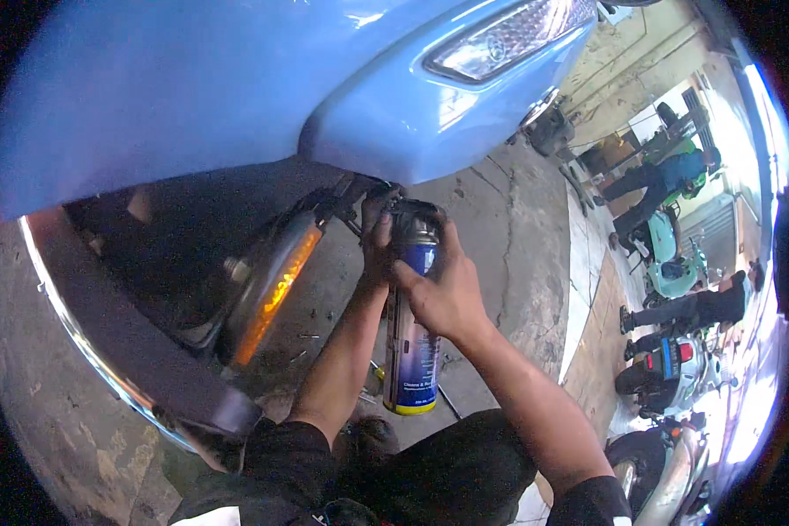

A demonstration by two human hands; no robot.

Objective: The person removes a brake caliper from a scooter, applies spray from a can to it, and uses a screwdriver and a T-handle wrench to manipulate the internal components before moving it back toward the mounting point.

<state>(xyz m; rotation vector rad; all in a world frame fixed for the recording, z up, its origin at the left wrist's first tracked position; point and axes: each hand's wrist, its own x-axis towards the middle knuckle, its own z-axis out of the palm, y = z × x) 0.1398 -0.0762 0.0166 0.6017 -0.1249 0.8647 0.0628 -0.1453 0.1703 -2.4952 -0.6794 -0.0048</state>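
Observation:
In the middle, my right hand is wrapped round an upright blue spray can with a black top and yellow bottom band. My left hand is closed just left of the can's top, its fingers partly hidden among dark parts below the glossy light-blue body panel; what it grips is unclear. The panel carries a clear lamp. Left of my hands is a dark angled part with an orange reflector.
A chrome-edged curved part arcs along the left. Small tools lie on the concrete floor below. At the right, two people are among several parked scooters and motorbikes.

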